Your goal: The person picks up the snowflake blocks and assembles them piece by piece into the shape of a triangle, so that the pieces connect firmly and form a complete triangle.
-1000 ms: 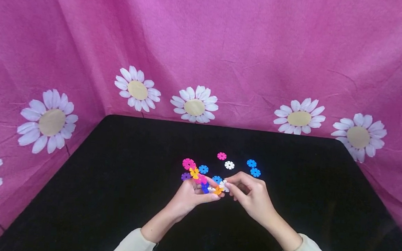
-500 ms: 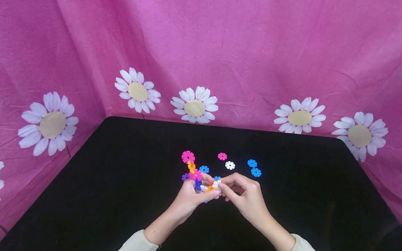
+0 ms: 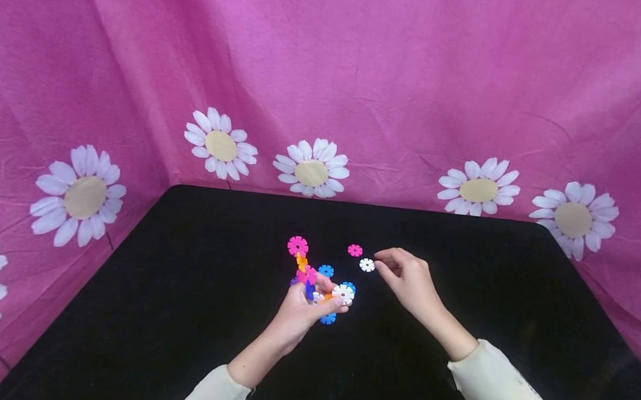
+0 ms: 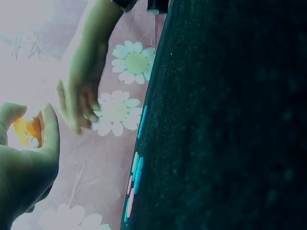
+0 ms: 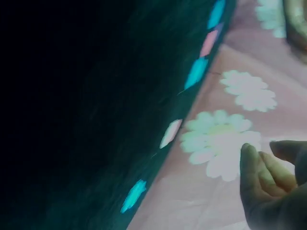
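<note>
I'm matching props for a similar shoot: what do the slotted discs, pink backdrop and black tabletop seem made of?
Slotted discs: likely smooth plastic, given their bright, even colours and crisp notches. Pink backdrop: probably matte cloth, as it hangs in folds with creases. Black tabletop: material unclear; it looks dull and dark, possibly a cloth covering or painted board.

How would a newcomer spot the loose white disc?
In the head view, find the right hand over the black table. Just left of it lies a notched white disc, near a pink disc. It's the only white one outside the chain held in the left hand.
</note>
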Demonstrator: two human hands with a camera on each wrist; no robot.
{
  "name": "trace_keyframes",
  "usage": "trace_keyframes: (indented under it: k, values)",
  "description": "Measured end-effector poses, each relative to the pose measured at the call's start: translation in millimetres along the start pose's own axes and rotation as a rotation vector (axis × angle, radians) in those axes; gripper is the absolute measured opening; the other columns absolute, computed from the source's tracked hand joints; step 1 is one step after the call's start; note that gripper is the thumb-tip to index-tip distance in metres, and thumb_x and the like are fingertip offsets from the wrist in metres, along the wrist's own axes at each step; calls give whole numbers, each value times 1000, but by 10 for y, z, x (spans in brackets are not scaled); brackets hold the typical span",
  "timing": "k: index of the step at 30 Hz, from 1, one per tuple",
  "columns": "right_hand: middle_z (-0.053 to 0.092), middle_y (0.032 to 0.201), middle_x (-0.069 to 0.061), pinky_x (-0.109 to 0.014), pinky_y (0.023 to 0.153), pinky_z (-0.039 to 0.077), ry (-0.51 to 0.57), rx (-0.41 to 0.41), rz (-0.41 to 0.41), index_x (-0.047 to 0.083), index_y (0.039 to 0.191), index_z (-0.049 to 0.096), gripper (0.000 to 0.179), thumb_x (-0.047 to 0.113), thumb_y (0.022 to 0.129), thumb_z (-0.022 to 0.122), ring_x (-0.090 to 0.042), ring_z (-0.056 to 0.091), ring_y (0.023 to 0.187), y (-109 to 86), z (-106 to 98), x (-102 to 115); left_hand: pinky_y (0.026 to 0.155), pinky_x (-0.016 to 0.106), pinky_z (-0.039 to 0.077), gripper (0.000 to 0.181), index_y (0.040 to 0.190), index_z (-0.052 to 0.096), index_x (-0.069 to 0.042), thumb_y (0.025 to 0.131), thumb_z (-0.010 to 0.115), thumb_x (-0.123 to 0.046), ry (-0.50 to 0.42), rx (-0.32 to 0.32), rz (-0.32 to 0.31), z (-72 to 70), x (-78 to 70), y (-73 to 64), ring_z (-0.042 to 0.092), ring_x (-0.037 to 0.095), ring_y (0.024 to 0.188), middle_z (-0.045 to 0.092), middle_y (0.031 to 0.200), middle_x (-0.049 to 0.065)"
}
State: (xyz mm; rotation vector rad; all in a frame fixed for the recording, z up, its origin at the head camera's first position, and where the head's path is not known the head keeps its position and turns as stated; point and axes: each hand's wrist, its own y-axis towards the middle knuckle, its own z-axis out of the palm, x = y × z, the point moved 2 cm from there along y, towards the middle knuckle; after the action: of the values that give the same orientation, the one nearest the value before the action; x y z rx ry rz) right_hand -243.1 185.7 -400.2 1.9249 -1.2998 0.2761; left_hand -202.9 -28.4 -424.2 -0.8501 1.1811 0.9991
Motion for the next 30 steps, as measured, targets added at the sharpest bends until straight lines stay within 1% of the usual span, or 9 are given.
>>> trace_keyframes:
  k: [3,8,11,13,17,19,21,26,30]
  values:
    - [73,91,-15,-37,73,61,-94,61,-6,-3,104,70,23,5,83,75,-24,71,77,107,104,-155,90,28,57,31,106,53,-4,86,75,-14,-1,-6,-2,-16,2,-2,73,15,90,64,104,5]
    - [70,93,-21,-40,76,61,-231,168,14,-8,106,69,28,8,83,75,-30,70,82,230,288,-321,90,27,57,29,102,54,-3,86,75,-15,32,-14,-7,-32,13,-2,72,16,92,65,108,11]
    - [69,95,-23,-42,80,61,-319,209,1,-9,107,68,30,11,85,75,-34,70,87,284,372,-364,90,27,57,28,100,55,-1,86,74,-15,43,-13,-4,-37,7,-1,72,16,92,65,110,14]
    - [68,96,-23,-43,80,60,-369,238,-20,-9,108,68,31,12,85,74,-35,68,88,310,408,-360,89,27,57,28,100,55,0,86,74,-14,41,-10,3,-42,4,3,72,17,92,66,109,13]
    - [66,90,-19,-40,76,61,-436,276,-62,-7,104,69,28,10,83,76,-31,65,83,334,441,-325,86,27,58,31,101,54,3,86,75,-14,58,-3,20,-35,-10,8,69,18,94,65,106,12]
    - [64,87,-16,-37,73,61,-442,285,-63,-5,101,70,25,10,82,77,-27,63,80,338,443,-309,85,27,58,33,102,54,4,85,75,-15,72,-2,25,-29,-14,8,67,19,96,64,108,13]
    - [62,85,-15,-36,71,61,-422,275,-67,-4,97,69,22,8,81,78,-25,62,77,339,442,-306,85,28,58,33,102,54,3,85,76,-15,83,-1,25,-29,-21,8,65,20,98,63,110,15]
    - [65,83,-14,-35,69,61,-321,274,4,-1,94,64,20,6,81,78,-22,65,73,322,424,-310,85,27,57,33,102,54,3,84,76,-14,90,8,27,-41,-26,8,64,19,99,61,113,18]
    - [68,75,-12,-26,59,56,-245,251,26,1,87,63,12,3,83,74,-17,62,62,296,392,-301,84,27,57,33,102,54,3,84,76,-14,102,-2,36,-60,-12,12,65,19,98,62,113,19]
